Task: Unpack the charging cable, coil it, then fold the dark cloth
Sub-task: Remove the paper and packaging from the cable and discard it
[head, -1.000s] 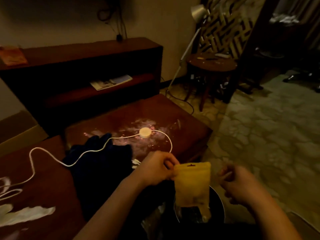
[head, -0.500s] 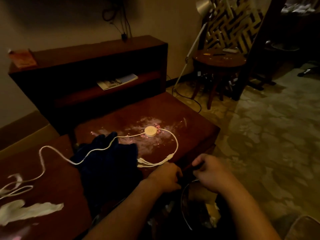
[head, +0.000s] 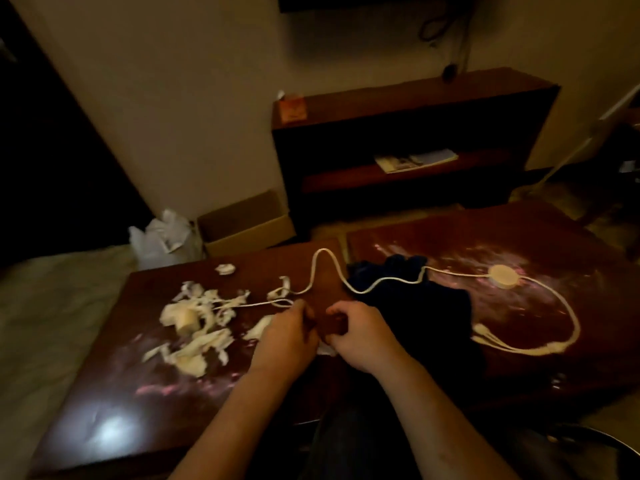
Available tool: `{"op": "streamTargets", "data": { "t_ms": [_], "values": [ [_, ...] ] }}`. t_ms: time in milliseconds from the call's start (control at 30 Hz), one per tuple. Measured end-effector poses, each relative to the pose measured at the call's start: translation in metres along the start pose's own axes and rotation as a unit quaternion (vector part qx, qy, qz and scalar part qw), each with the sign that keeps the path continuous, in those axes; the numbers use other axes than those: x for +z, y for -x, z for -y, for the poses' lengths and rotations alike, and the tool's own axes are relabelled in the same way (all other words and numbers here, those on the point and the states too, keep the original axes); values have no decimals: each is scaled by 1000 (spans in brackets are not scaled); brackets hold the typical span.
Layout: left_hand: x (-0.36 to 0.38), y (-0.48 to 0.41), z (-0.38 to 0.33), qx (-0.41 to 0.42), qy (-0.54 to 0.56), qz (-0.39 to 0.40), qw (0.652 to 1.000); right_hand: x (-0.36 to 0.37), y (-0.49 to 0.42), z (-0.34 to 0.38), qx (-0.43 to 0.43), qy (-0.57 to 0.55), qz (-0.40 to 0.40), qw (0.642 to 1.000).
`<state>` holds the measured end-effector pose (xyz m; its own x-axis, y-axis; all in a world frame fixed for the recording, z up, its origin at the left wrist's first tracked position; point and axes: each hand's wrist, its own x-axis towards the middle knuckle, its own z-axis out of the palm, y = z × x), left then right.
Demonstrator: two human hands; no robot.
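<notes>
Fingers of the left hand (head: pixel 287 336) and the right hand (head: pixel 360 337) are curled inward, facing each other, over the near part of the left table (head: pixel 104 393). A pale scrap (head: pixel 327 351) shows between them; dim light and blur leave it unclear whether either hand pinches it or the cable.

Cable (head: pixel 323 251) noted unpacked but uncoiled. It runs from the paper scraps (head: pixel 194 327) on the left, across the cloth (head: pixel 408 313), to a round disc (head: pixel 503 277) on the right table (head: pixel 571 341), then loops near to its plugs (head: pixel 483 336). Cloth lies unfolded by the gap between the tables.

Risks:
- Hauling the cable from its left end would likely drag the cloth along and slide the disc into that gap, where it could catch.
- Paper scraps against the left end could be wound into the coil.
- Plugs could snag in the cloth's folds
</notes>
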<state>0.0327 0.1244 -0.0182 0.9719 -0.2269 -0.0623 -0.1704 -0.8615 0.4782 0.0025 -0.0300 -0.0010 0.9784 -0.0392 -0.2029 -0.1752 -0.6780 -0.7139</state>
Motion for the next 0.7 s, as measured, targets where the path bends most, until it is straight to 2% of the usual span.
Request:
{"op": "streamTargets", "data": {
  "t_ms": [100, 200, 333, 467, 600, 700],
  "values": [
    [-22, 12, 55, -53, -55, -26, 997, 47, -9, 31, -16, 50, 37, 998],
    [-33, 21, 90, -98, -58, 22, 993, 65, -16, 44, -21, 86, 79, 993],
    [-36, 25, 108, -88, -23, 1, 996, 72, -20, 50, -8, 82, 84, 993],
    [-31, 20, 99, -75, 81, -20, 994, 75, -20, 48, 2, 52, 29, 998],
    [-26, 20, 75, -9, 136, -31, 990, 66, -14, 49, -5, -54, -36, 998],
    [-25, 19, 55, 42, 172, -32, 984, 53, -9, 45, -18, -86, -57, 995]
  ]
}}
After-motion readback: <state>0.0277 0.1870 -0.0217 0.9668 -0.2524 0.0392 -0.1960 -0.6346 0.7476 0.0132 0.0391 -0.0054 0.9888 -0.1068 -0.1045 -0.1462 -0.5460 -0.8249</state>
